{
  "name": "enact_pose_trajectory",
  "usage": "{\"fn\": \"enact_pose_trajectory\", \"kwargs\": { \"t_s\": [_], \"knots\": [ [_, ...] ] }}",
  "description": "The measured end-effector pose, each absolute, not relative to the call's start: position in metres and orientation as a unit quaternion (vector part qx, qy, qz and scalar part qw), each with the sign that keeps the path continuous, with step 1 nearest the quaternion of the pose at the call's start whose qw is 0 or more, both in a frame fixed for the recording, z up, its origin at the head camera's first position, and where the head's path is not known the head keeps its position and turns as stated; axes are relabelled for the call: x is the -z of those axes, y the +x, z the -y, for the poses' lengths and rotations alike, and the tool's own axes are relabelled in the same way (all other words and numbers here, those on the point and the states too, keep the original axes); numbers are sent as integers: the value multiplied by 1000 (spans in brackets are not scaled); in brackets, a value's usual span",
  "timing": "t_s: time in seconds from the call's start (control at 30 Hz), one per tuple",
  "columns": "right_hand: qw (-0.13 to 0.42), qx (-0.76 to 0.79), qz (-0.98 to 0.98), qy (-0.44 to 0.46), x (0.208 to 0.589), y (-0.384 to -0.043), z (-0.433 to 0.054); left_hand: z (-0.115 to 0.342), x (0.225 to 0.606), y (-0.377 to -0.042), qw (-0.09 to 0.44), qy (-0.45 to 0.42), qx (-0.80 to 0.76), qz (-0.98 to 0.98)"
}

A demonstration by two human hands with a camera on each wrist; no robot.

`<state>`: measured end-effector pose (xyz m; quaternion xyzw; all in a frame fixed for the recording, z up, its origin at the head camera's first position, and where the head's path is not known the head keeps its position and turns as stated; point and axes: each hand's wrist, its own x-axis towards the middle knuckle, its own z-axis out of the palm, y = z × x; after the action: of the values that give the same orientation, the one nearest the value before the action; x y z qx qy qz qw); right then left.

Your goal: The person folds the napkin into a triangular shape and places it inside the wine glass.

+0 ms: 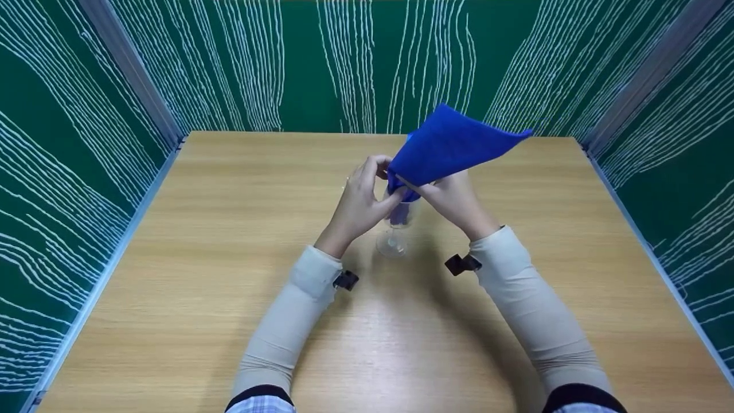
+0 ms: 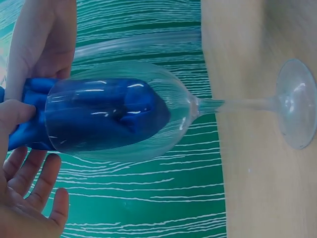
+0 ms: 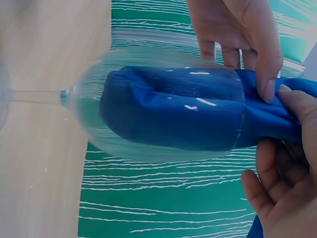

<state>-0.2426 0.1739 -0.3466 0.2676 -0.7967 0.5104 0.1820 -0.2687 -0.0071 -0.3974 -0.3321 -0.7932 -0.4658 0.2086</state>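
Observation:
A blue cloth napkin (image 1: pixel 450 146) stands in a clear wine glass (image 1: pixel 392 243); its lower part is bunched inside the bowl. Above the rim it fans out into a pointed flap that leans right in the head view. My left hand (image 1: pixel 360 198) pinches the cloth just over the rim, its thumb on the near side and several fingers spread beside it. From the other side my right hand (image 1: pixel 457 198) grips the napkin with thumb and curled fingers, partly hidden behind the flap. The glass is upright, its foot on the table, as the left wrist view shows.
The glass stands on a wooden table (image 1: pixel 229 229) toward its far side. Green panels (image 1: pixel 298 69) with white wavy lines rise behind and on both sides. Small black camera mounts (image 1: pixel 347 280) sit on both wrists.

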Motion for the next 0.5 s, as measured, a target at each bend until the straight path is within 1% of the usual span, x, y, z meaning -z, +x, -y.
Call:
{"fn": "enact_pose_trajectory", "kwargs": {
  "t_s": [0.13,0.3,0.4,0.5],
  "knots": [
    [186,-507,797,272,355,-245,-173,8,402,-269,197,-319,448,812],
    [168,-514,797,267,371,-257,-177,9,401,-269,176,-309,440,825],
    [169,-512,795,279,382,-267,-183,7,398,-268,174,-302,434,831],
    [173,-493,804,284,382,-267,-187,6,397,-267,178,-288,423,840]
  ]
}}
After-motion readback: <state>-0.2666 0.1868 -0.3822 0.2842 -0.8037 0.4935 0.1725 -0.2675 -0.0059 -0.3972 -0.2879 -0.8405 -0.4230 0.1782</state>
